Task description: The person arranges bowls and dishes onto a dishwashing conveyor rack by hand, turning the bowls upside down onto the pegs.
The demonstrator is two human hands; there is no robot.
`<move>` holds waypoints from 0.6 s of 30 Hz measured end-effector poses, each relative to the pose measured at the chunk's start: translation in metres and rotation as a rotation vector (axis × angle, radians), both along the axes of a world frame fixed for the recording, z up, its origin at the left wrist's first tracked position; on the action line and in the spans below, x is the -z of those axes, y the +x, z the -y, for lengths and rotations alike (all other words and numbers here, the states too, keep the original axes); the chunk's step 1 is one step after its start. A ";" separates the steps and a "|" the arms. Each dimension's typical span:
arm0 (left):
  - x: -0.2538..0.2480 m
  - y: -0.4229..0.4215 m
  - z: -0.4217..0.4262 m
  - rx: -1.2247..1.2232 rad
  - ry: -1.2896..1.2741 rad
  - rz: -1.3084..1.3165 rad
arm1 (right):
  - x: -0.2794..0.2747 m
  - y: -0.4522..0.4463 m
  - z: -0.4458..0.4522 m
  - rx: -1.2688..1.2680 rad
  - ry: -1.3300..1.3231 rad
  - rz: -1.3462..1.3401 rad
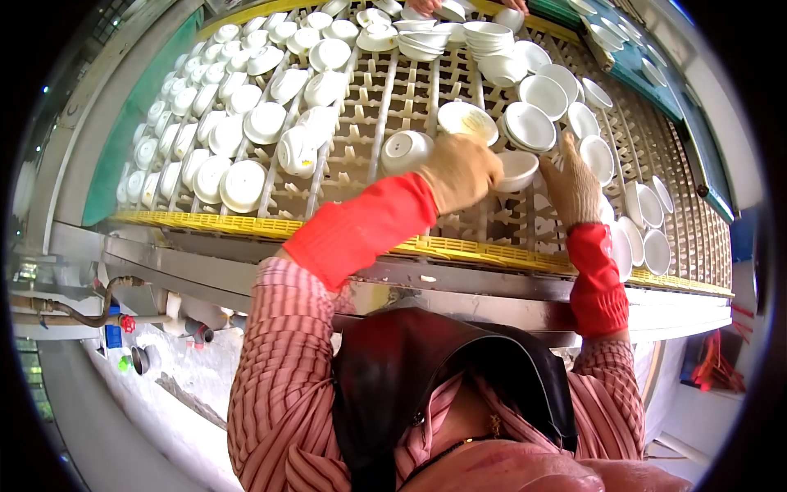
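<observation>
My left hand [461, 172], in a tan glove with a red cuff, is closed over the conveyor, its curled fingers at the edge of a small white bowl [518, 172]. Just beyond its knuckles a wider white bowl [467, 121] with yellow food residue tilts toward me. On the other side of the small bowl my right hand [574, 187], gloved alike, points upward with thumb and fingers apart. Its thumb is close to the small bowl; whether they touch I cannot tell. Right of its fingers stands another white bowl [597, 160]. An overturned bowl [406, 152] lies left of my left hand.
Rows of white bowls [243, 185] fill the left of the pegged conveyor [361, 123]. Stacked bowls [489, 41] stand at the far side, near another person's hands [425, 6]. A yellow edge strip [467, 251] borders the near side. More dishes sit on a green shelf [627, 66].
</observation>
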State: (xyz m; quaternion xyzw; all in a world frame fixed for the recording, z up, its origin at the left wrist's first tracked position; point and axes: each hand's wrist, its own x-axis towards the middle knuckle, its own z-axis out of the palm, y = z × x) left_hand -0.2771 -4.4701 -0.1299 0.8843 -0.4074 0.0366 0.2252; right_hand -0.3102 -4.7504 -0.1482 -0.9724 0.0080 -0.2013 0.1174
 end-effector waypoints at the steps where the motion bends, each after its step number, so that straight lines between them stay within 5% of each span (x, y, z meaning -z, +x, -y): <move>1: 0.003 0.006 -0.010 -0.086 -0.163 -0.157 | 0.008 -0.004 0.006 -0.030 -0.023 0.029; 3: -0.028 0.005 -0.035 -0.193 -0.090 -0.250 | -0.014 -0.013 -0.002 0.038 0.155 -0.173; 7: -0.049 -0.033 -0.039 0.011 -0.018 0.284 | -0.063 0.009 -0.005 -0.184 0.092 -0.139; 9: -0.030 -0.037 -0.019 0.039 0.121 0.377 | -0.083 0.041 -0.005 -0.388 -0.023 -0.023; 11: -0.023 -0.040 0.004 0.072 0.181 0.414 | -0.090 0.092 -0.029 -0.601 0.041 0.418; 13: -0.003 -0.036 0.028 -0.019 0.202 0.377 | -0.111 0.121 -0.079 -0.608 -0.042 0.621; 16: 0.085 0.030 0.051 0.061 0.044 0.202 | -0.108 0.146 -0.113 -0.621 0.053 0.291; 17: 0.071 0.031 0.049 0.115 -0.115 0.192 | -0.099 0.157 -0.120 -0.626 0.085 0.178; 18: 0.061 0.020 0.047 0.071 0.038 0.340 | -0.079 0.168 -0.115 -0.594 -0.147 0.391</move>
